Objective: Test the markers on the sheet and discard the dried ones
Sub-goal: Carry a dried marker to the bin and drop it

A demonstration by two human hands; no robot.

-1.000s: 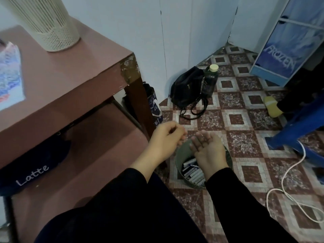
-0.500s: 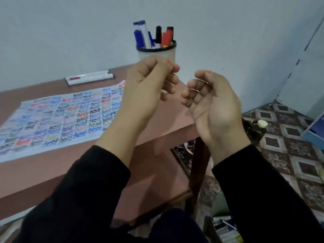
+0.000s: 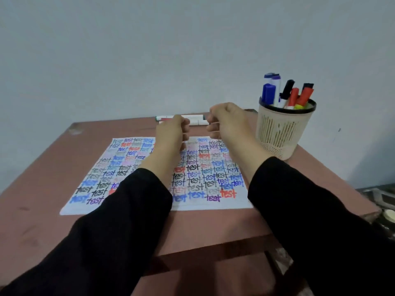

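Two curled fists hover over the sheet (image 3: 198,184): the left hand (image 3: 173,131) and the right hand (image 3: 226,122) grip nothing visible. This flat white paper, crowded with coloured "test" scrawls, lies mid-table (image 3: 213,227) on matte reddish-brown wood. Capped cylindrical markers (image 3: 268,92) stand in a slotted cream plastic cup (image 3: 277,133) at the far right corner; white-barrelled markers (image 3: 197,121) lie along the far edge

a brown table (image 3: 213,227) stands against a plain pale wall (image 3: 149,50).

a sheet (image 3: 201,178) covered in coloured "test" words lies flat, capped markers (image 3: 268,94) upright beside it.
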